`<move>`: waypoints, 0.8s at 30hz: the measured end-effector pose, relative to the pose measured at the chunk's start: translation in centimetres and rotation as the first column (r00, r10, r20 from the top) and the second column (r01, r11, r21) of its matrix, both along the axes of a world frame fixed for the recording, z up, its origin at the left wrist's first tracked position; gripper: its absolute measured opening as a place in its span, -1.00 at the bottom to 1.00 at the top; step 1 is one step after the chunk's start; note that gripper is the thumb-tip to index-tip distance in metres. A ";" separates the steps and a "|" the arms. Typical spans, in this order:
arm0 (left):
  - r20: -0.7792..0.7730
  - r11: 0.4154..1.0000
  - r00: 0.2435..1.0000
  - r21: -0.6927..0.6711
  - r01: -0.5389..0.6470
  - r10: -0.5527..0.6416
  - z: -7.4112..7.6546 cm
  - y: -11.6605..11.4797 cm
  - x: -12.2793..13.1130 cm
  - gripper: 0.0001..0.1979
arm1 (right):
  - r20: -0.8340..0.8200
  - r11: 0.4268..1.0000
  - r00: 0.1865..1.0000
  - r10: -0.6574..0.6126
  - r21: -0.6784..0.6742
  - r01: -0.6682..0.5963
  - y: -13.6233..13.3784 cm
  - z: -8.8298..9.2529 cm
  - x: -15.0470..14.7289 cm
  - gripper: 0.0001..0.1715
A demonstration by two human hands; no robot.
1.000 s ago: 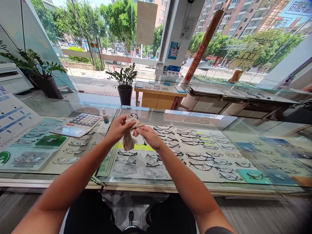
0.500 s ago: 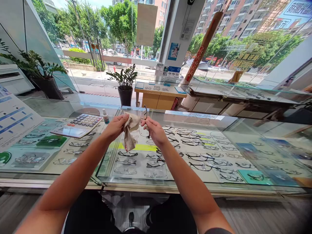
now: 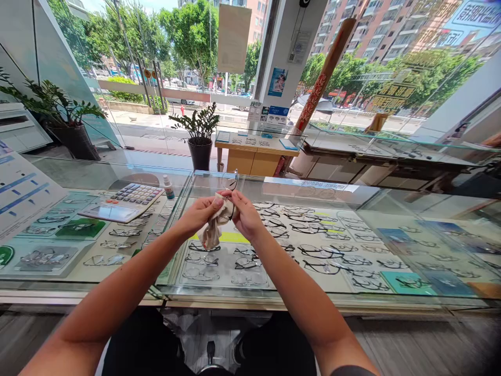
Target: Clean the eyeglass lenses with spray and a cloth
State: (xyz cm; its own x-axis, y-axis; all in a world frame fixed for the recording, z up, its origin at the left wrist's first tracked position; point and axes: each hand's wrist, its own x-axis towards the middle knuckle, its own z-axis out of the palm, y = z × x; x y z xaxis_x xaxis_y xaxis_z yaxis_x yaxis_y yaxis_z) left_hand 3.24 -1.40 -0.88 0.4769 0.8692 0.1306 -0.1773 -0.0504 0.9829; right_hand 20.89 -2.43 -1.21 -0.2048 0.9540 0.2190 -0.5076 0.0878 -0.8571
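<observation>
Above the glass counter, my left hand (image 3: 203, 211) is closed on a beige cloth (image 3: 212, 230), which hangs down below the fingers. My right hand (image 3: 245, 213) pinches a pair of thin-framed eyeglasses (image 3: 230, 181). One lens and a dark temple of the glasses stick up above the fingertips. The cloth lies against the lower part of the glasses, where the two hands meet. The other lens is mostly hidden by the cloth and fingers.
Rows of eyeglasses (image 3: 319, 251) lie inside the glass display counter (image 3: 250, 298). On its left top are a calculator (image 3: 123, 201), a small spray bottle (image 3: 168, 187) and a printed sheet (image 3: 23, 193). A potted plant (image 3: 200, 154) stands beyond.
My left hand has moved right with the cloth and met the glasses. The cloth now wraps the lower lens area, while my right hand has stayed nearly in place.
</observation>
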 end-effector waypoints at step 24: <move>0.126 0.983 0.975 -0.026 -0.181 0.183 0.3 -2.2 2.2 -0.43 | -0.035 0.999 0.998 -0.043 -0.033 0.042 -1.0 0.0 -1.5 -0.55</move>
